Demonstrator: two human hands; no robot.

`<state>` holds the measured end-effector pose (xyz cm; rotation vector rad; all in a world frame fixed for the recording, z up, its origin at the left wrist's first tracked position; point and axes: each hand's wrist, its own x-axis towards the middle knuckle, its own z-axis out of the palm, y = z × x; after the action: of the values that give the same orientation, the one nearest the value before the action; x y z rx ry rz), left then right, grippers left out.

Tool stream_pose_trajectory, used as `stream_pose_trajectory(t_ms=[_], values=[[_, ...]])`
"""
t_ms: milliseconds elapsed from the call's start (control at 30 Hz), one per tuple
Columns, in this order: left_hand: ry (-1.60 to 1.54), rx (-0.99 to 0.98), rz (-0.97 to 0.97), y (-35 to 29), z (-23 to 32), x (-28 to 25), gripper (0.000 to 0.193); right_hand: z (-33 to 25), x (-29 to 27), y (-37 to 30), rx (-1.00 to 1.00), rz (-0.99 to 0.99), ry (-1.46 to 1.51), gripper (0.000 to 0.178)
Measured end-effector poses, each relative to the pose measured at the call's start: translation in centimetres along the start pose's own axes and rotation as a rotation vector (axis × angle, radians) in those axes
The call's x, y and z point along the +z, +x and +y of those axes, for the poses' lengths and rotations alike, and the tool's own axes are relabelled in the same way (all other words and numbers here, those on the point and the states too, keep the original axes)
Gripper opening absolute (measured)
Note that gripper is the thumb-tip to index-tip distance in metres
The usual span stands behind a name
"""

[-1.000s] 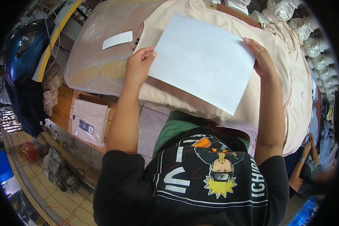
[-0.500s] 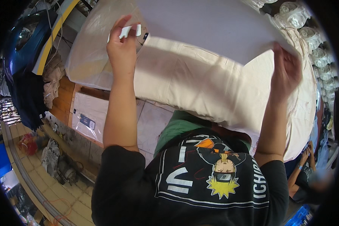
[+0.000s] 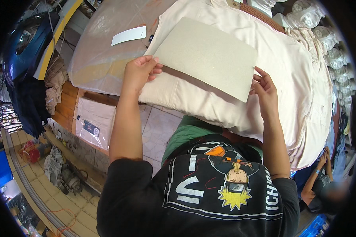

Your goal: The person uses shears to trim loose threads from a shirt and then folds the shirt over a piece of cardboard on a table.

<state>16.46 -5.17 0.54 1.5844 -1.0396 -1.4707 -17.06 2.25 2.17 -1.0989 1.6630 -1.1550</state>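
A stiff grey cardboard sheet is held tilted over a cream cloth garment spread out on the work surface. My left hand pinches its near left corner, thumb against the edge. At the board's right edge, the fingers of my right hand close on the near corner. A white strip-shaped tag on a thin string lies beyond my left hand, on clear plastic. Beside it is a small black label at the garment's edge.
A folded cream garment in a clear bag lies on a wooden surface at left. White wrapped bundles line the far right. A motor-like machine sits at lower left. Another person's arm shows at lower right.
My left hand has let go of the white tag, now lying on the plastic, and grips the cardboard. My right hand has come inward and lower. The large blurred grey expanse no longer covers the garment.
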Motion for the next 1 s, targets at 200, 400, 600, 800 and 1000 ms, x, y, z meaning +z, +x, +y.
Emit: stream_pose_trajectory(t_ms=[200,400,600,800,1000], values=[[0.241,0.054,0.038,-1.7,0.2,-0.7,0.033,-0.8,0.5,1.3,0.146,-0.027,0.133,0.043],[0.223,0.205,0.137,-1.4,-1.2,-1.8,0.033,-1.4,2.0,2.9,0.047,-0.01,-0.115,0.041],[0.792,0.486,0.394,-2.3,-1.0,-0.4,0.04,-1.5,3.4,3.4,0.048,-0.006,-0.229,0.044],[0.984,0.852,0.046,-5.4,-2.3,6.1,0.064,-1.2,3.7,3.3,0.065,-0.021,-0.221,0.046],[1.046,0.776,-0.006,-4.6,-4.1,7.6,0.077,-1.5,3.9,3.0,0.069,-0.026,-0.191,0.049]])
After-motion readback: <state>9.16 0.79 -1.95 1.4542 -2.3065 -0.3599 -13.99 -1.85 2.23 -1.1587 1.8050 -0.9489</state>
